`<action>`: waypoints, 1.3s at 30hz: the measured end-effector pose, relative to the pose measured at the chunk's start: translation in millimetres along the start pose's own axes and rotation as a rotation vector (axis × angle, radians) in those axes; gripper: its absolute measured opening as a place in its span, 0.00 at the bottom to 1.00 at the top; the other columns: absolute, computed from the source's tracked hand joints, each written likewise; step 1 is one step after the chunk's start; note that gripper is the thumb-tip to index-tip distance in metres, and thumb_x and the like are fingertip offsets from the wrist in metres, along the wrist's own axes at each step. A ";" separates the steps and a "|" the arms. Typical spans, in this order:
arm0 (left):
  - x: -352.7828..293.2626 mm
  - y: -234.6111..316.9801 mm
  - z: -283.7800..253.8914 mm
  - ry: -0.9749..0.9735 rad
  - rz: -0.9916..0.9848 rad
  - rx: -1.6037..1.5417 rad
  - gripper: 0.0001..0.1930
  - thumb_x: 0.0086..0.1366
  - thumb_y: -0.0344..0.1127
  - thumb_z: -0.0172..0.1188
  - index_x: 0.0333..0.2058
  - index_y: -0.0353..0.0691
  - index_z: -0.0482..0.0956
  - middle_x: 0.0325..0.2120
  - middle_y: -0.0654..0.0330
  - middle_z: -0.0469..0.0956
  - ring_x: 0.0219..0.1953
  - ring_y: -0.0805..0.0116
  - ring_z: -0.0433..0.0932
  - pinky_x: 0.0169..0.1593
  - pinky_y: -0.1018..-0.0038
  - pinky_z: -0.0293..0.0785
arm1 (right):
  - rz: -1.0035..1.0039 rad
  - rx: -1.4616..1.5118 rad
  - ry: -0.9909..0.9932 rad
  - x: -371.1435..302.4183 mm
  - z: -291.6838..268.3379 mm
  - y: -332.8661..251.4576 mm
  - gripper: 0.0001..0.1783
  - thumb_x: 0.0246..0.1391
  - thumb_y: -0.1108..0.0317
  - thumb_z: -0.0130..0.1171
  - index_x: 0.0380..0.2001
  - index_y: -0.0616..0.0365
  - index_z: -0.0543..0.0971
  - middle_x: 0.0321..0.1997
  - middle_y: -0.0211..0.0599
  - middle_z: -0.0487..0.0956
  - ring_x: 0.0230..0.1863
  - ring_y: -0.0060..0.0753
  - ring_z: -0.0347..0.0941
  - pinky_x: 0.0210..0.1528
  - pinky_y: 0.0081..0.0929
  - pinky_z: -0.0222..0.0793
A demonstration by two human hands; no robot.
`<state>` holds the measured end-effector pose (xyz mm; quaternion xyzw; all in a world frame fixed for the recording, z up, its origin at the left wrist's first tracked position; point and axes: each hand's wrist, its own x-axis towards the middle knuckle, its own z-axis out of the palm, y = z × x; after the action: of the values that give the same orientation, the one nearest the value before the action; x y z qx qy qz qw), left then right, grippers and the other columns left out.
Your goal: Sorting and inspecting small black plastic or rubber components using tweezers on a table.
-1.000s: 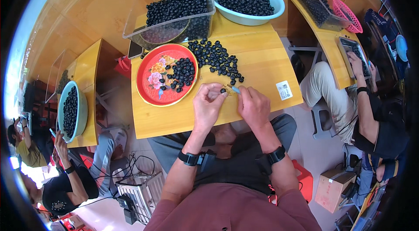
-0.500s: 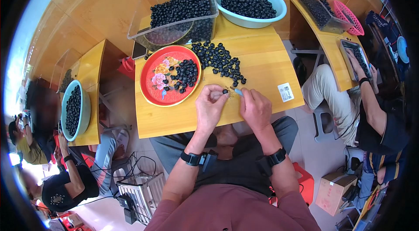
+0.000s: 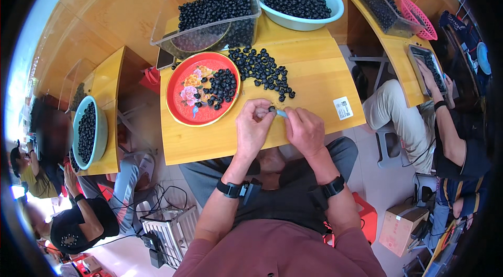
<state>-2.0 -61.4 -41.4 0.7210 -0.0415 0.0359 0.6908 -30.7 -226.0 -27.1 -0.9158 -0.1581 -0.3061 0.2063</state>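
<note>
My left hand [image 3: 252,124] pinches one small, dark, round bead [image 3: 272,109] between thumb and fingertips, just above the near part of the table. In my right hand [image 3: 305,129] is a slim tool with a light blue handle [image 3: 281,113]; its tip meets the bead and cannot be made out there. A red floral tray [image 3: 181,110] with a gold rim lies left of my hands, carrying a cluster of similar dark beads [image 3: 222,83]. Beyond my hands, many loose beads [image 3: 259,67] are spread over the wood.
At the back of the yellow table [image 3: 314,78] stand a clear plastic bin [image 3: 162,36] and a light blue basin [image 3: 335,7], both filled with beads. A white label [image 3: 343,108] is stuck at right. People [image 3: 89,219] work at neighbouring tables on both sides.
My right hand has moved slightly left, bringing the tool's tip from beside the bead onto it. The left hand keeps its pinch almost in place.
</note>
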 end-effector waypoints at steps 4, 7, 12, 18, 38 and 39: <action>-0.2 0.6 0.3 0.007 0.020 -0.020 0.13 0.63 0.19 0.71 0.45 0.33 0.81 0.36 0.60 0.84 0.37 0.76 0.83 0.42 0.77 0.81 | 0.005 -0.022 -0.019 1.0 -2.1 -0.8 0.05 0.55 0.71 0.64 0.36 0.57 0.80 0.24 0.35 0.74 0.26 0.40 0.77 0.28 0.38 0.73; -1.3 1.1 -1.2 -0.036 -0.012 -0.021 0.15 0.65 0.17 0.67 0.49 0.34 0.78 0.38 0.65 0.80 0.39 0.80 0.81 0.46 0.81 0.78 | 0.010 -0.024 -0.026 2.3 -1.9 -1.3 0.04 0.56 0.71 0.64 0.36 0.57 0.80 0.24 0.36 0.74 0.27 0.41 0.77 0.28 0.38 0.73; -2.7 3.4 -0.6 -0.043 -0.026 -0.196 0.16 0.65 0.16 0.67 0.50 0.34 0.79 0.38 0.65 0.80 0.39 0.80 0.81 0.46 0.82 0.78 | 0.076 -0.020 0.001 2.4 1.9 -0.7 0.03 0.59 0.70 0.63 0.35 0.56 0.80 0.25 0.36 0.74 0.27 0.42 0.78 0.28 0.41 0.73; -0.6 10.0 -0.4 0.000 0.045 -0.068 0.09 0.64 0.18 0.70 0.42 0.32 0.84 0.39 0.64 0.79 0.39 0.78 0.82 0.45 0.80 0.79 | 0.109 -0.077 0.013 1.2 -0.5 -2.3 0.03 0.59 0.70 0.63 0.36 0.55 0.80 0.25 0.36 0.74 0.27 0.42 0.77 0.28 0.41 0.73; -0.3 4.8 -0.7 0.052 0.109 -0.087 0.10 0.64 0.23 0.71 0.45 0.33 0.86 0.43 0.59 0.80 0.40 0.75 0.83 0.41 0.78 0.79 | 0.095 -0.075 0.007 1.8 -2.3 -4.0 0.04 0.59 0.70 0.63 0.37 0.56 0.81 0.25 0.35 0.74 0.27 0.40 0.77 0.28 0.39 0.73; -0.8 6.3 -1.8 0.036 0.115 0.003 0.11 0.65 0.20 0.69 0.46 0.32 0.84 0.42 0.61 0.79 0.40 0.77 0.82 0.42 0.80 0.79 | 0.093 -0.074 0.003 1.7 -2.6 -4.0 0.04 0.58 0.71 0.64 0.37 0.56 0.81 0.25 0.35 0.74 0.27 0.40 0.77 0.28 0.39 0.73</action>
<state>-3.5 -59.9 -35.2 0.7176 -0.0703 0.0885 0.6872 -32.3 -223.4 -23.0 -0.9287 -0.1039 -0.3031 0.1866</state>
